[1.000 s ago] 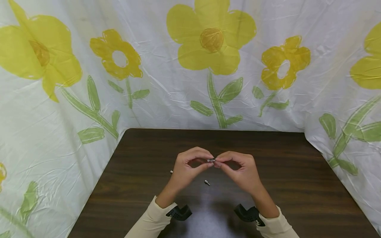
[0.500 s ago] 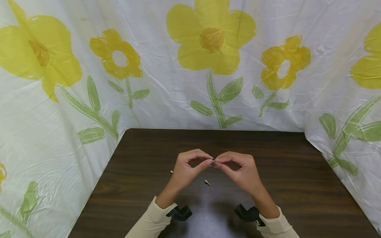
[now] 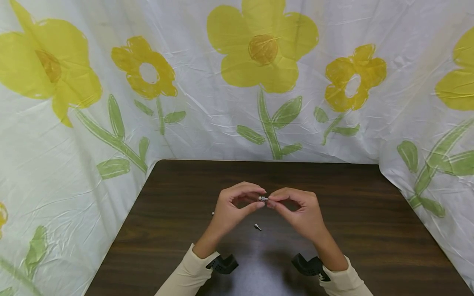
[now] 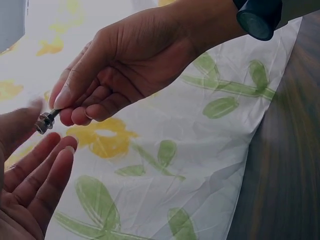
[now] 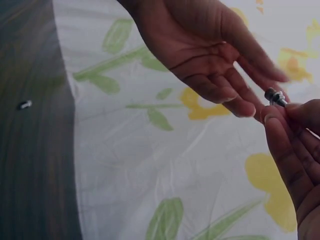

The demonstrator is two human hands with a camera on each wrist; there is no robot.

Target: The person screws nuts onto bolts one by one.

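Note:
A small silver bolt (image 3: 263, 199) with ring-like metal pieces around its head end is held above the table between the two hands. My right hand (image 3: 301, 209) pinches its threaded end between thumb and fingertips; in the left wrist view that threaded shaft (image 4: 55, 113) runs into the pinch. My left hand (image 3: 233, 207) surrounds the head end with thumb and fingers spread apart. The right wrist view shows a gap between the left thumb (image 5: 257, 55) and the bolt (image 5: 275, 96).
A second small bolt (image 3: 257, 227) lies on the dark wooden table (image 3: 177, 246) below the hands. Another small metal piece (image 3: 212, 213) shows partly beside the left wrist. A white cloth with yellow flowers (image 3: 207, 123) hangs behind the table and along its sides.
Half a second ago my left thumb and finger closed over the bolt's head end; now they have parted and the head shows. My right hand stays nearly still with its pinch.

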